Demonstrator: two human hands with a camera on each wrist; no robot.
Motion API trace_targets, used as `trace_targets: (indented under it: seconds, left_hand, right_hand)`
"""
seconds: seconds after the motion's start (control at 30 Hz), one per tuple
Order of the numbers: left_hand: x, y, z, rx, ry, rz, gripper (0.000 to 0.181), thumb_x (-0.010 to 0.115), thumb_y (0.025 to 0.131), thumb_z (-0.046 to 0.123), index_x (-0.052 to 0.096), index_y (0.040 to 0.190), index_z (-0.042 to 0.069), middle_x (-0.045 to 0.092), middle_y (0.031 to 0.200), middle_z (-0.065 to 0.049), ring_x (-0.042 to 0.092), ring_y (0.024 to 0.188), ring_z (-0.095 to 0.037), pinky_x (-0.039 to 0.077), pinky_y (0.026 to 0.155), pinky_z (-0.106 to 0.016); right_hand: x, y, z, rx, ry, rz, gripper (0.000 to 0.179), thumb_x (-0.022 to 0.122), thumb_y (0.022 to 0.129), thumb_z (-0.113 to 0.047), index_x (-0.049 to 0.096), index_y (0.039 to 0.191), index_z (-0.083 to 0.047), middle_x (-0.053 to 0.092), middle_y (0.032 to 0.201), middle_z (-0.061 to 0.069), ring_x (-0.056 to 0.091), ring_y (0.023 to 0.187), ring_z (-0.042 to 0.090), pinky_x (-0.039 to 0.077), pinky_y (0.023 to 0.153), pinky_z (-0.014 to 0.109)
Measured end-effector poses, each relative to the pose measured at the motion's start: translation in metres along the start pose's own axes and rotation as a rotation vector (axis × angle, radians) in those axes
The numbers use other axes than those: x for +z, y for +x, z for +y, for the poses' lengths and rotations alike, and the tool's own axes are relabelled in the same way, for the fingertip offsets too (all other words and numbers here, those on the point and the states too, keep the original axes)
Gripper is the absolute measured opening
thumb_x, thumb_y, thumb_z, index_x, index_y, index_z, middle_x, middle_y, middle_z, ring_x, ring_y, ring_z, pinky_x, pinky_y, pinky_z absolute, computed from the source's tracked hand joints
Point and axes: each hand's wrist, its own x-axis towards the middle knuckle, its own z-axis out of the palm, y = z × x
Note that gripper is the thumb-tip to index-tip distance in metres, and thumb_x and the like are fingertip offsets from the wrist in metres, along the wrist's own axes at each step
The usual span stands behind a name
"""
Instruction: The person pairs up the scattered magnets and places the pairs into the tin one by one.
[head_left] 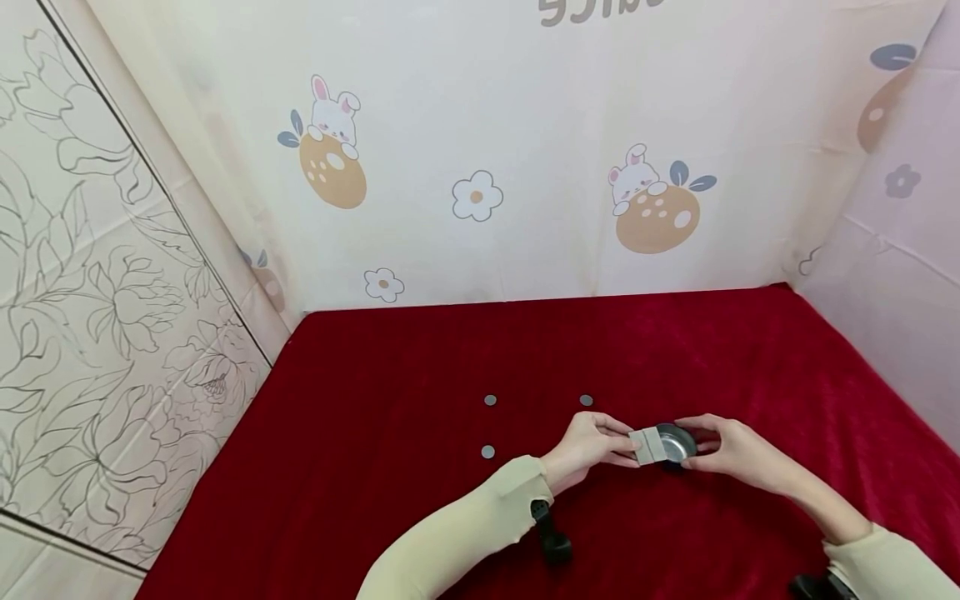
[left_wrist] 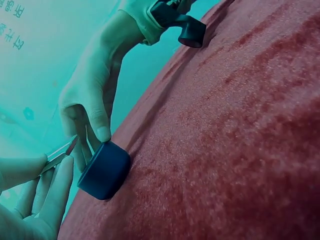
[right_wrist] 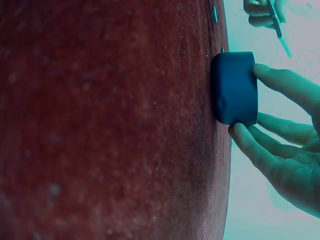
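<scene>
A flat, grey-beige rectangular piece point(head_left: 648, 447) with a line across it is pinched by my left hand point(head_left: 588, 448). From the side, in the left wrist view, the piece point(left_wrist: 61, 155) looks thin; I cannot tell its kind. Just right of it, a small round dark dish point(head_left: 677, 444) with a silvery inside rests on the red cloth. My right hand point(head_left: 738, 454) grips this dish, thumb and fingers around its rim. The piece is tilted and overlaps the dish's left edge in the head view. In the right wrist view, the dish's dark side wall point(right_wrist: 235, 89) shows.
Three small grey discs lie on the red cloth point(head_left: 390, 400) left of and behind the dish: a back left disc point(head_left: 490, 400), a back right disc point(head_left: 586, 400) and a front left disc point(head_left: 487, 452). A printed curtain point(head_left: 480, 125) hangs behind the table.
</scene>
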Motion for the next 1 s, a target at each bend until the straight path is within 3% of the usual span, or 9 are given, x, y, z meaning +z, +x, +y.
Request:
trace_targets:
  seconds: [0.2,0.8,1.0]
  left_hand:
    - [0.005,0.007,-0.001,-0.01,0.001,0.015,0.011,0.062,0.075,-0.011,0.063,0.085,-0.009,0.063,0.078,-0.016,0.064,0.072,-0.033,0.052,0.06,-0.037]
    - [0.024,0.028,-0.001,-0.063,0.049,0.099,0.009,0.063,0.072,-0.012,0.064,0.081,-0.009,0.062,0.072,-0.018,0.063,0.074,-0.037,0.052,0.059,-0.039]
    - [0.027,0.032,-0.004,-0.076,0.074,0.136,0.007,0.065,0.071,-0.011,0.066,0.077,-0.008,0.064,0.069,-0.018,0.063,0.071,-0.037,0.052,0.057,-0.039]
  right_hand:
    - [0.0,0.002,0.002,-0.01,-0.014,0.001,0.051,0.072,0.072,-0.01,0.049,0.109,0.017,0.053,0.101,0.024,0.058,0.079,0.005,0.049,0.063,0.021]
    - [0.0,0.002,-0.003,0.072,-0.007,-0.021,0.056,0.072,0.072,-0.011,0.046,0.112,0.019,0.053,0.104,0.027,0.062,0.081,0.023,0.05,0.064,0.023]
    - [0.001,0.002,-0.004,0.08,-0.017,-0.014,0.054,0.072,0.072,-0.012,0.048,0.11,0.018,0.054,0.104,0.027,0.062,0.08,0.023,0.05,0.064,0.023]
